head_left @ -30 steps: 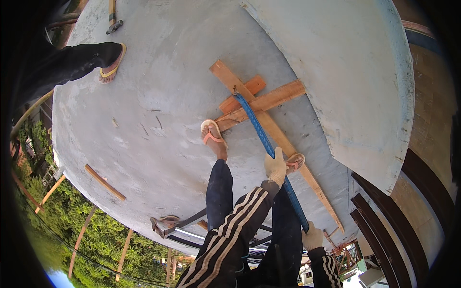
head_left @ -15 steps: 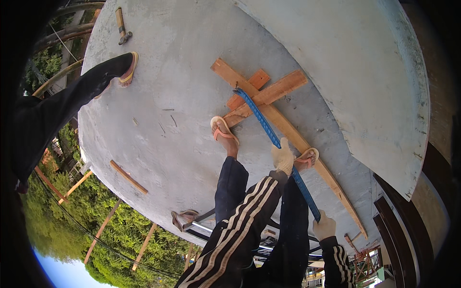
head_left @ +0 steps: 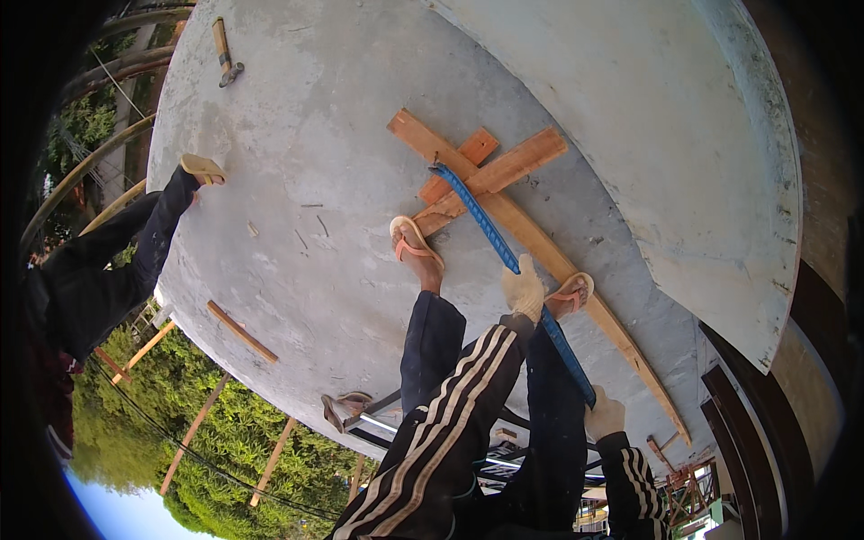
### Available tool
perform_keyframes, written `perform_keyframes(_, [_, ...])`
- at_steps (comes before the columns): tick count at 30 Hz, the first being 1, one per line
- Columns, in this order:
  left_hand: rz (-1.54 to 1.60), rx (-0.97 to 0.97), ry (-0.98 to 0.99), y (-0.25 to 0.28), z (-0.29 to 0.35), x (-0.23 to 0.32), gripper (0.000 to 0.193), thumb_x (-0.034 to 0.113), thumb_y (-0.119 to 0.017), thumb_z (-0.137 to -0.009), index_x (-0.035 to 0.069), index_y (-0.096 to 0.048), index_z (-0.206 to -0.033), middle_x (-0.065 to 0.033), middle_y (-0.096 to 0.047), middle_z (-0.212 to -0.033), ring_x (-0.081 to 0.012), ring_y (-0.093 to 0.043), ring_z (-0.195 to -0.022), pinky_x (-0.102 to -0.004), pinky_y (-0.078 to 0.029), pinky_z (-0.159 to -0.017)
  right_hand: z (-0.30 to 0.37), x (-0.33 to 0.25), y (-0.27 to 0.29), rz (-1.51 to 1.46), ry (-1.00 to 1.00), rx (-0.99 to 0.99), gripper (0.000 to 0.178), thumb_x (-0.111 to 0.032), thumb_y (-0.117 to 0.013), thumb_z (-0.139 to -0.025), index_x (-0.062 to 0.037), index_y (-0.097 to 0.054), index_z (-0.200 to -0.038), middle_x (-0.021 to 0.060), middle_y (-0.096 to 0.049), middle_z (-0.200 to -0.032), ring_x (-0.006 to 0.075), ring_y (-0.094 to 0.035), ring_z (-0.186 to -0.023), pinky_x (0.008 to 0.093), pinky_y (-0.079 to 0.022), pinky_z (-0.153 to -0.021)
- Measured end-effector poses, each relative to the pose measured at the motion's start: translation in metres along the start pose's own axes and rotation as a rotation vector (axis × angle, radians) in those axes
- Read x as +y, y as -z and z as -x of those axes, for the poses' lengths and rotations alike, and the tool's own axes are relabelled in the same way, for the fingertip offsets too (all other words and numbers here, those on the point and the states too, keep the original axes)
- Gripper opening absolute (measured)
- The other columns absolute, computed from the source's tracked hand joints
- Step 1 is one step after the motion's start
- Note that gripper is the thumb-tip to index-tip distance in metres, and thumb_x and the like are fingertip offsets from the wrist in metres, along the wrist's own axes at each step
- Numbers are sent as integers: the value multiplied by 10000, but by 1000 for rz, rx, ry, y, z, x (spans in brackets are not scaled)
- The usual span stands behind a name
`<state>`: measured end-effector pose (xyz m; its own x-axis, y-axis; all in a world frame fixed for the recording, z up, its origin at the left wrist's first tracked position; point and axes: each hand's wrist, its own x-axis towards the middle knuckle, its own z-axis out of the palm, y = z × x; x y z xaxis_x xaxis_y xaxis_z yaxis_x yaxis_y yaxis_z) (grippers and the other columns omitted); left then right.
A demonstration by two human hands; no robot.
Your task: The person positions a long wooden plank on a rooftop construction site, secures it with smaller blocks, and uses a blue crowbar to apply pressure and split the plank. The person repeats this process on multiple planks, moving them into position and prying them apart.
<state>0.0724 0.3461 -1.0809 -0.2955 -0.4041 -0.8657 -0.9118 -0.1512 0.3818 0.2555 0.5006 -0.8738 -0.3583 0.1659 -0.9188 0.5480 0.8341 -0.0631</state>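
Both my gloved hands are wrapped round a long blue ribbed pry bar (head_left: 490,225). My left hand (head_left: 525,292) is closed about its middle, and my right hand (head_left: 605,414) grips the near end. The bar's bent far tip lies at the long wooden plank (head_left: 531,236), close to where shorter boards cross it. One crossing board (head_left: 526,162) reaches to the right; a smaller wood piece (head_left: 477,147) shows beside it. My right foot (head_left: 571,295) in a flip-flop is on the long plank. My left foot (head_left: 418,247) is at the lower end of the crossing board.
A hammer (head_left: 227,56) lies on the grey concrete slab (head_left: 315,108), at far left. Another person's leg (head_left: 157,238) is at the slab's left edge, with greenery beyond. A loose wood strip (head_left: 241,330) and several thin bits lie about. A curved concrete piece (head_left: 666,117) rises right.
The other person's leg has shifted, and the foot now sits lower and farther left at the slab's edge. My hands keep their hold on the pry bar, which has barely moved.
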Motion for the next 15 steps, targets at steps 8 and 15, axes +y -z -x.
perform_keyframes(8, [3,-11,89,-1,1,5,274,301,-575,-978,38,-558,-901,-34,-534,-638,-164,-574,-526,-365,-445,-487,-8,0,2,-6,-34,-37,272,-202,-655,-872,-161,-616,-1138,199,-685,-762,449,-677,-740,553,-519,-703])
perform_keyframes(15, [-20,25,-45,0,-1,-5,254,271,-545,-967,60,-486,-837,-49,-466,-567,-203,-527,-410,-377,-455,-410,-8,7,-2,-29,-13,-57,233,-188,-628,-878,-155,-619,-1108,184,-694,-763,435,-682,-723,542,-526,-689])
